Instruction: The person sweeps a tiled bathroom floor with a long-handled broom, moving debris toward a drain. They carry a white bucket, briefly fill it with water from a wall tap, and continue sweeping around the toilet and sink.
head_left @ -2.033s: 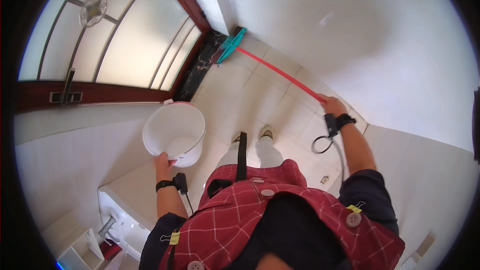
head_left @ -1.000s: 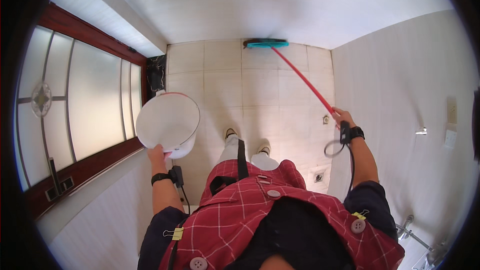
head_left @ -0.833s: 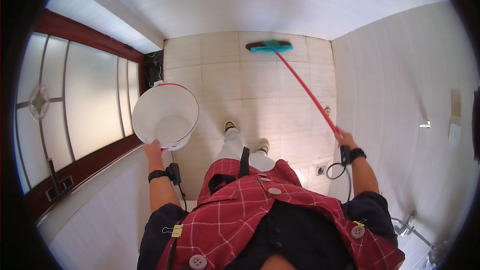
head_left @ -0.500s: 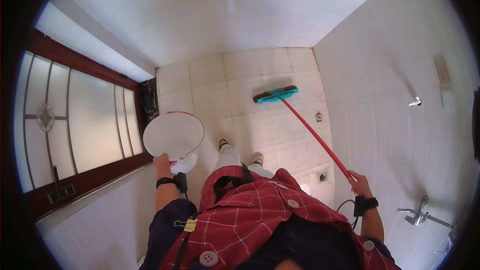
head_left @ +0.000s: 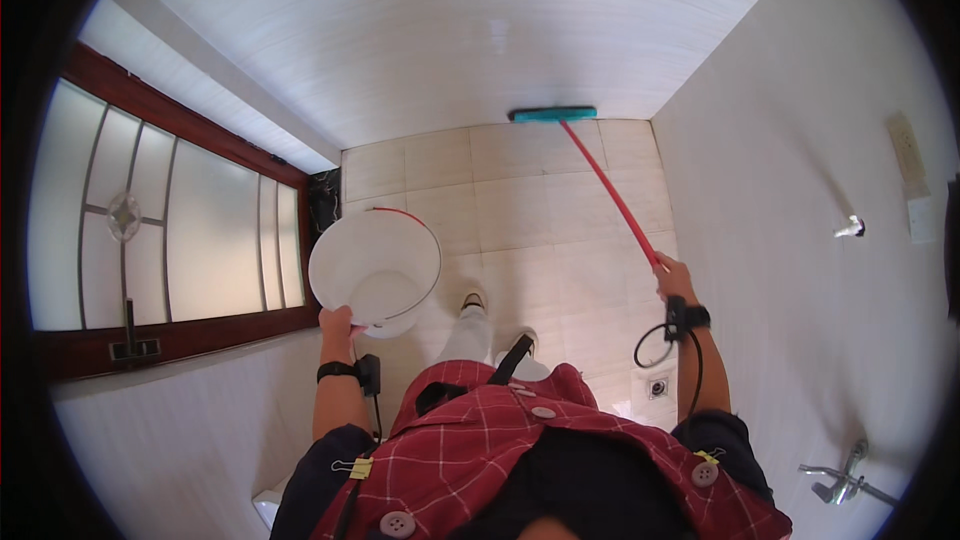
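My left hand (head_left: 338, 322) is closed on the near rim of a white bucket (head_left: 345, 255), which is tipped so that I look into its bare inside. A thin wire handle with a red grip lies around the bucket's far rim. On the right, my right hand (head_left: 675, 278) grips the end of a broom's red stick (head_left: 612, 190). The broom's teal head (head_left: 553, 115), with dark bristles, is up at the far wall, just above the floor's edge. Its bristles are mostly hidden behind the teal part.
To the left is a dark red framed door (head_left: 215, 230) with frosted panes. A floor drain (head_left: 657, 388) lies near my right forearm. From the right wall stick out a small tap (head_left: 850, 228) and a metal mixer tap (head_left: 845, 480). My shoes (head_left: 473, 300) stand on beige tiles.
The broom head has moved forward from the floor tiles to the far wall, and my right hand has gone forward with the stick. The bucket stays in my left hand.
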`<state>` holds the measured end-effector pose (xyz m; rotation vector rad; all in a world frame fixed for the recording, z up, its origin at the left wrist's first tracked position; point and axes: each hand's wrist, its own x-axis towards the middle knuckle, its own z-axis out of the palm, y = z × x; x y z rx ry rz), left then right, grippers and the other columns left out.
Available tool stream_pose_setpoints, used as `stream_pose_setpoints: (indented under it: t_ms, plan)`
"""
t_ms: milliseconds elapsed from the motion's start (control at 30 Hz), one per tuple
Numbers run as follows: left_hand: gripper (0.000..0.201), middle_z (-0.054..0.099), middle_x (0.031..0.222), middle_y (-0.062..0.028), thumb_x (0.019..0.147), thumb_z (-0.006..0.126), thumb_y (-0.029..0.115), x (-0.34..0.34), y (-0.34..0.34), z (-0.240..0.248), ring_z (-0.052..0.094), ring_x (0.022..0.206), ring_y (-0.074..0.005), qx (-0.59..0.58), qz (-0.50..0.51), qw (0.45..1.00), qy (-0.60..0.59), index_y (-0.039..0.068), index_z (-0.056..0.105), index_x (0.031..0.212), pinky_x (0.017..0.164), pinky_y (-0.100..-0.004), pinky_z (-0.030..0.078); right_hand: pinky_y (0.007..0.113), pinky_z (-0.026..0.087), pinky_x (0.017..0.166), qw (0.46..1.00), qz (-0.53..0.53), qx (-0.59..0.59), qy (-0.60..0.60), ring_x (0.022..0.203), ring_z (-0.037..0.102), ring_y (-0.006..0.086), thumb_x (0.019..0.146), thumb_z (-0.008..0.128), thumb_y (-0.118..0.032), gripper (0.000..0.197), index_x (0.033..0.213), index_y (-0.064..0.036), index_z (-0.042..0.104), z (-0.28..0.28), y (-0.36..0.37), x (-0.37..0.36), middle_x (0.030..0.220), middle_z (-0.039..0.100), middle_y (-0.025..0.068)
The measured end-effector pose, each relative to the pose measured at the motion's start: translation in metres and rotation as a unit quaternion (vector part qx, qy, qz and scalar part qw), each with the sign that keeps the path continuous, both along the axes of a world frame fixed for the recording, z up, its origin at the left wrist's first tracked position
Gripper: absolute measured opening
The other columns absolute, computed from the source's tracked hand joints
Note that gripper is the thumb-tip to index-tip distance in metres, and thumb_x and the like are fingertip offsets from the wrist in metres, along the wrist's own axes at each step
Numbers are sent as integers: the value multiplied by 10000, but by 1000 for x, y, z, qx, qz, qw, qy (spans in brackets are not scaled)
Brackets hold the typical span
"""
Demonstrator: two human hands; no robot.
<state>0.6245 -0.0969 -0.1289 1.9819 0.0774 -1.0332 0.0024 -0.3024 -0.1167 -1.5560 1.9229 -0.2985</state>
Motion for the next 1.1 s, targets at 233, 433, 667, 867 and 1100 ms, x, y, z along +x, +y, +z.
stream_pose_setpoints:
  t_ms: [233,433,667,867,1100]
  plan:
    - [445,566,1009,-284,745,478,10,13,-5,4,643,784,-376,77,-21,997,-16,-144,423,1158,488,-404,584,383,491,578,998,62,-9,12,652,627,333,855,534,-225,359,1186,-95,585,-29,12,-10,735,642,200]
    - [328,631,780,-229,763,569,35,42,-32,-29,658,633,-334,116,-5,992,-58,-181,467,988,424,-316,530,263,344,325,969,-149,168,-102,362,442,93,898,537,-224,369,1246,-103,562,148,90,1,542,514,37]
    - [429,669,721,-144,542,830,438,60,-69,-95,660,703,-309,258,-650,572,-429,78,675,717,633,-377,489,229,312,332,967,-228,110,-12,378,404,62,889,497,-126,359,1240,-100,568,345,167,24,520,470,-7]
    - [308,645,721,-179,651,695,268,12,-134,-71,648,633,-325,146,-507,812,-251,-4,613,768,552,-383,501,206,307,311,950,-301,68,-39,354,395,61,894,465,-103,388,1272,-29,507,425,206,40,497,465,7]
    - [301,584,739,-301,785,437,15,-18,-153,-24,624,507,-370,28,-124,992,6,-228,441,963,380,-392,505,218,300,310,970,-225,79,-40,351,383,62,912,501,-163,358,1248,-47,541,375,166,31,492,449,-5]
